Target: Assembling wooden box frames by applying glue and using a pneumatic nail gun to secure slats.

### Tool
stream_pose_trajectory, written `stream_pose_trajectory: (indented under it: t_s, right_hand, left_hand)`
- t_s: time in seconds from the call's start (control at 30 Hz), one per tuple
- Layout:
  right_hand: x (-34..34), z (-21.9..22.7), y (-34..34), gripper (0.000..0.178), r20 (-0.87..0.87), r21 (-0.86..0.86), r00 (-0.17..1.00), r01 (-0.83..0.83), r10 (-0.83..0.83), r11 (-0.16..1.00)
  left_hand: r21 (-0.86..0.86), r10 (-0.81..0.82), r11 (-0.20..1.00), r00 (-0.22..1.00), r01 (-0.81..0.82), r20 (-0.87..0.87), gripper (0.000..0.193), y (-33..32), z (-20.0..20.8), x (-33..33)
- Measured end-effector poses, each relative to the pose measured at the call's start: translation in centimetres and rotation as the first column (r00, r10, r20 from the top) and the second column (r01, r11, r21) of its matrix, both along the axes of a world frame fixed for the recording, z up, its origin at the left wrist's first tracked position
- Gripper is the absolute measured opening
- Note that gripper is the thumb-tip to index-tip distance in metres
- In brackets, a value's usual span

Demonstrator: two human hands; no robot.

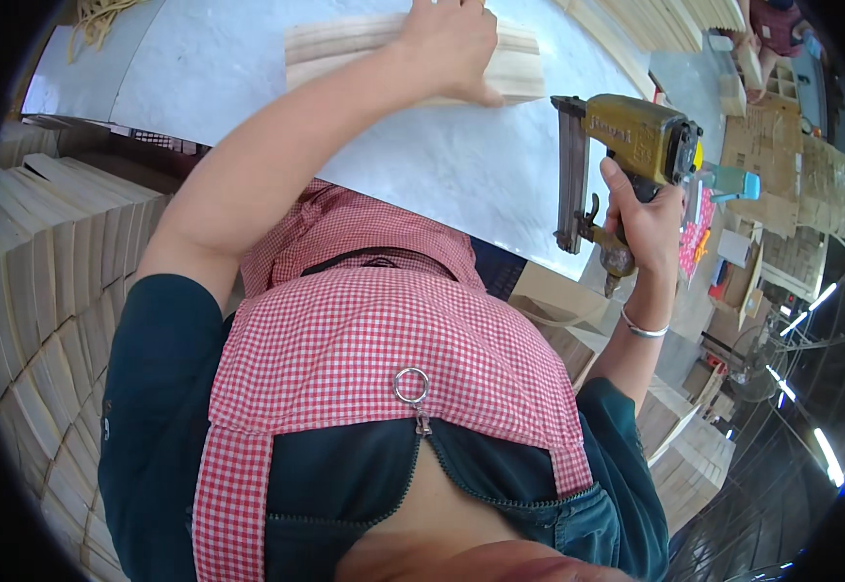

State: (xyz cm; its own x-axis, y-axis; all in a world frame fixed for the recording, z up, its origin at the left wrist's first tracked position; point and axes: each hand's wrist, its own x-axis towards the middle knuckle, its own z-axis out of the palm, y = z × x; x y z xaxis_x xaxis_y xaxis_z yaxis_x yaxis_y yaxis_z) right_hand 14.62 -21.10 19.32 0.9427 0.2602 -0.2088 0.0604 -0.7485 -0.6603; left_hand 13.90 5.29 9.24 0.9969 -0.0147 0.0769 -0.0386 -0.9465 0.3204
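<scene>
My right hand [641, 209] is wrapped round the handle of a yellow and black nail gun [636, 121], held up at the right edge of the table. The gun's long dark magazine points toward the table, and its nose stands close to the right end of a wooden board [335, 58]. Pale and grooved lengthwise, the board lies flat on the white table [422, 155]. Across it rests my left hand [450, 48], thumb spread away from the fingers and pressing on the wood; the fingertips are partly cut off by the upper edge.
Stacked wooden pieces [54, 281] rise on the left. More wooden strips [655, 24] lie at the far right of the table. Beyond are cardboard boxes [767, 160], a turquoise-topped container [733, 182] and another person [777, 29]. A tangle of cord [97, 19] sits at the far left.
</scene>
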Motion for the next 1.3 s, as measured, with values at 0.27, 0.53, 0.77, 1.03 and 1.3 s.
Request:
stream_pose_trajectory:
  t_s: [0.27, 0.53, 0.77, 1.03, 1.3]
  right_hand:
    - [-1.2, -0.3, 0.5, 0.021, -0.009, 0.221, 0.994, 0.110, -0.111, 0.969]
    - [-4.2, -2.1, -1.3, 0.025, 0.005, 0.358, 0.982, 0.174, -0.188, 0.917]
    - [-5.1, -2.4, -4.8, 0.027, 0.035, 0.459, 0.951, 0.258, -0.308, 0.850]
    - [-5.1, -1.5, -9.7, 0.030, -0.064, 0.591, 0.872, 0.425, -0.485, 0.686]
    - [-3.0, -4.0, -17.2, 0.037, -0.095, 0.673, 0.727, 0.550, -0.681, 0.494]
  left_hand:
    - [-0.441, -0.068, 0.882, 0.970, 0.168, 0.235, 0.032, -6.7, -0.5, -3.8]
    - [-0.981, -0.333, -0.013, 0.926, -0.194, -0.179, 0.022, -13.5, 0.0, -6.0]
    - [-0.994, -0.449, -0.009, 0.889, -0.107, -0.091, 0.026, -16.5, 1.3, -6.5]
    - [-0.792, -0.214, 0.528, 0.951, 0.305, 0.223, 0.040, -17.9, 2.5, -5.9]
    - [-0.908, -0.730, 0.269, 0.547, -0.322, -0.410, 0.058, -20.0, -3.6, -7.5]
